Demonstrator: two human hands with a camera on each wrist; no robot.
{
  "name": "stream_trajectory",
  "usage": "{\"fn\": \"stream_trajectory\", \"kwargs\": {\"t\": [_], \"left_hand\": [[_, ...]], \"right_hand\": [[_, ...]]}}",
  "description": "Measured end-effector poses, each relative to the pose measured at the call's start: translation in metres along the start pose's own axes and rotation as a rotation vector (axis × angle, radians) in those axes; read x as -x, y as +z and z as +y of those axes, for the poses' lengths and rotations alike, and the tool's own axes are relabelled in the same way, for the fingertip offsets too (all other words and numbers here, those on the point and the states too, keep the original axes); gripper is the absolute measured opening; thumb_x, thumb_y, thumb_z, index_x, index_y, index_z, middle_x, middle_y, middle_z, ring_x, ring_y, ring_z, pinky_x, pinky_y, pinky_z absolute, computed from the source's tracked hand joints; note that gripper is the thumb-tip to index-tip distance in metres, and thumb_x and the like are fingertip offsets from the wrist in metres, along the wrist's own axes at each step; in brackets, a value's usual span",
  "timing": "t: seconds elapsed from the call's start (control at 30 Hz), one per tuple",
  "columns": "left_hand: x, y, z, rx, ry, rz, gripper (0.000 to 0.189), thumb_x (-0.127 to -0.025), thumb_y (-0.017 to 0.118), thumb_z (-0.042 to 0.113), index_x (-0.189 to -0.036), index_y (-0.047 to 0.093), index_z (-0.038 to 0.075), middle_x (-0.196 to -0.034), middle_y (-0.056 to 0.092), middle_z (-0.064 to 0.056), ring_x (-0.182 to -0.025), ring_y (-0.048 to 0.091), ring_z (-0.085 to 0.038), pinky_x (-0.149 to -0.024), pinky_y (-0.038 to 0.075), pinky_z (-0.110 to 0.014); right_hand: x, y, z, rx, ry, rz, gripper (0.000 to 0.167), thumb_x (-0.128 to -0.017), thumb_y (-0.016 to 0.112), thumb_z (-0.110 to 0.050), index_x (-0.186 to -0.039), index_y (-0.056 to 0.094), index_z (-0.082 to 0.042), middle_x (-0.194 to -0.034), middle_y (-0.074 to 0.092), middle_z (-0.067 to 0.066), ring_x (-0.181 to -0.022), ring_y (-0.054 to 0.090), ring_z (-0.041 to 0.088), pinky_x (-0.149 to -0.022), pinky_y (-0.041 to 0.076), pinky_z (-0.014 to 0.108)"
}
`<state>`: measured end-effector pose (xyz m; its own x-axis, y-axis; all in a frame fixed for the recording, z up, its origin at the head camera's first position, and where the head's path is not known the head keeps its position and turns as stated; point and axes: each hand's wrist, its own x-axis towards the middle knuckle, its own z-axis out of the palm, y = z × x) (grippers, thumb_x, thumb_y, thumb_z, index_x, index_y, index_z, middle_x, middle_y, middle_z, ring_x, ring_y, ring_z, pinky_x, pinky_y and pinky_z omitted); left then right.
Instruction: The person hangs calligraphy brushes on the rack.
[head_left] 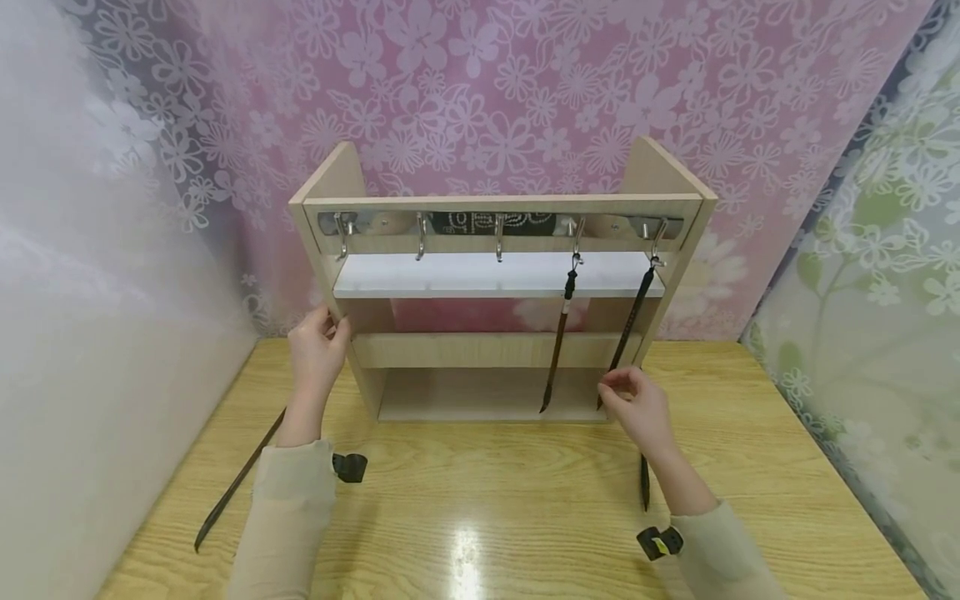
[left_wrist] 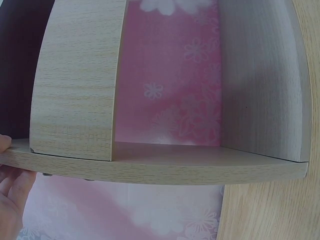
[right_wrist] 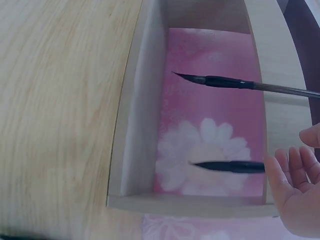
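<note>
My left hand (head_left: 318, 346) grips the front edge of the wooden rack's left side panel (left_wrist: 170, 172), thumb on one face and fingers on the other. My right hand (head_left: 637, 408) is beside the lower end of a black calligraphy brush (head_left: 633, 321) that hangs from the rightmost hook. In the right wrist view, the thumb and loosely bent fingers (right_wrist: 295, 172) stand apart, and the brush passes behind them with its dark tip showing. A second calligraphy brush (head_left: 560, 333), brown-handled, hangs from the neighbouring hook to the left.
The rack's upper board carries a metal strip with several hooks (head_left: 498, 237). One brush (head_left: 240, 479) lies on the table at the left, partly behind the left arm. Another brush (head_left: 645, 483) lies at the right, partly behind the right hand. A patterned pink cloth (head_left: 480, 92) hangs behind.
</note>
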<state>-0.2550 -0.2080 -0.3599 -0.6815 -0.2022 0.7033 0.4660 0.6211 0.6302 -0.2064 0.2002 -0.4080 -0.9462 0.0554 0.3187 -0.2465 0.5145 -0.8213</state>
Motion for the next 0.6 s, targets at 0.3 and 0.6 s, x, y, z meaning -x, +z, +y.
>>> {"fn": "stream_trajectory", "kwargs": {"t": [0.3,0.6], "left_hand": [[0.000,0.000,0.002,0.001,-0.004,-0.004,0.014,-0.079,0.057,-0.004,-0.091,0.060,-0.009,-0.088,0.061,-0.027,-0.083,0.061,-0.037,-0.067,0.053,-0.040],[0.000,-0.001,0.002,-0.002,-0.014,-0.013,0.014,-0.080,0.057,-0.003,-0.091,0.060,-0.009,-0.088,0.061,-0.026,-0.083,0.061,-0.036,-0.068,0.053,-0.039]], "right_hand": [[0.005,-0.007,0.014,0.096,0.015,0.016,0.014,-0.082,0.059,-0.006,-0.093,0.057,0.003,-0.089,0.060,0.015,-0.078,0.055,0.016,-0.062,0.045,0.018],[0.007,-0.015,0.031,0.149,0.034,0.028,0.014,-0.081,0.060,-0.004,-0.093,0.058,0.003,-0.089,0.061,0.014,-0.078,0.055,0.015,-0.064,0.045,0.021]]}}
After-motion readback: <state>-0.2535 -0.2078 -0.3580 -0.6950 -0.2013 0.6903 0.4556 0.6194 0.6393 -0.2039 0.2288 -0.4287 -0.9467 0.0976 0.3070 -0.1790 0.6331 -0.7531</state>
